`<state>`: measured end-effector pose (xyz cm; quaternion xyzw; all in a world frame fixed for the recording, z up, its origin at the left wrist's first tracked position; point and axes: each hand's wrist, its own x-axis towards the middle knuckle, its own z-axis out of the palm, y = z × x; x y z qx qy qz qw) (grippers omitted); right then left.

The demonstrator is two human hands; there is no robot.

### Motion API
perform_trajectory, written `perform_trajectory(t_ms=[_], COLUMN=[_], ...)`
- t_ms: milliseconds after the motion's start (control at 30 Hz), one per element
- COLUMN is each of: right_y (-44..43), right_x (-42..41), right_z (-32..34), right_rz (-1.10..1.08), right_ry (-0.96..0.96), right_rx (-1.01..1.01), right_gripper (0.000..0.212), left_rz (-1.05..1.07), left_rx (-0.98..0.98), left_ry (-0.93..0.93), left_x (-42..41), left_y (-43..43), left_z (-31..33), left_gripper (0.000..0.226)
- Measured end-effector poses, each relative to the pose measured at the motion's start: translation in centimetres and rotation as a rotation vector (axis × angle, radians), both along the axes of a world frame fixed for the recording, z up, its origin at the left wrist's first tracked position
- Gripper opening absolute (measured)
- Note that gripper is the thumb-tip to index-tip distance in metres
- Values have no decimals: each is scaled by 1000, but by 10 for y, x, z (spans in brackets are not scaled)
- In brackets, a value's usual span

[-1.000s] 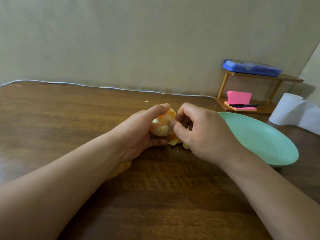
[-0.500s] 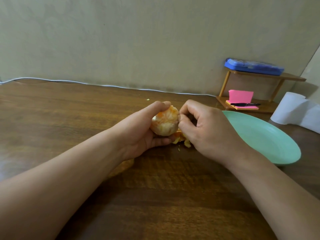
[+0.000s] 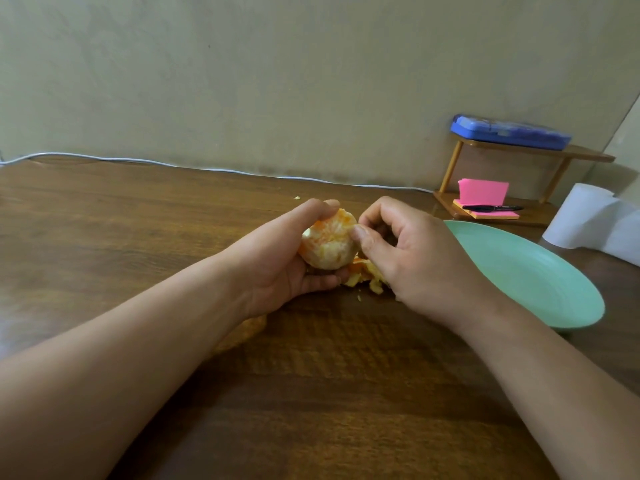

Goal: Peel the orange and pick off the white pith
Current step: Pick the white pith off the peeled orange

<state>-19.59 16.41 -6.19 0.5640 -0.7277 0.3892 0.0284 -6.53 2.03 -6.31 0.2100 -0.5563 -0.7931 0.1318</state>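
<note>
The orange [image 3: 328,242], largely peeled and pale with white pith [image 3: 327,259], is held low over the desk [image 3: 311,393], cupped in the curled fingers of the left hand [image 3: 277,265] so that its bare face is turned up for picking. The right hand [image 3: 408,261] is pinched at the orange's right edge, apparently on a shred too small to be made out. Peel scraps [image 3: 367,275] are left beneath, near the green plate [image 3: 540,282].

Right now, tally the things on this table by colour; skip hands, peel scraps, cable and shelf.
Orange: 1, the peeled orange
Green: 1, the plate
Blue: 1, the case
Pink: 1, the sticky notes
Black: 1, the pen
White: 1, the paper roll
Total: 6
</note>
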Motion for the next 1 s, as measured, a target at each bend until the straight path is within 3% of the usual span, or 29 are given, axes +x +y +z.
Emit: perform_trajectory(t_ms=[467, 733, 1000], right_y=[-3, 1, 0], right_x=[3, -1, -1], right_z=[-2, 0, -1], right_rz=[-70, -16, -35], right_ry=[208, 31, 93], right_rx=[-23, -30, 17], right_gripper=[12, 17, 9], left_rz=[-5, 5, 60], left_rx=[-23, 41, -40], left_ry=[31, 46, 36], left_x=[0, 1, -2], left_y=[6, 2, 1], left_z=[0, 1, -3], left_gripper=[32, 38, 40])
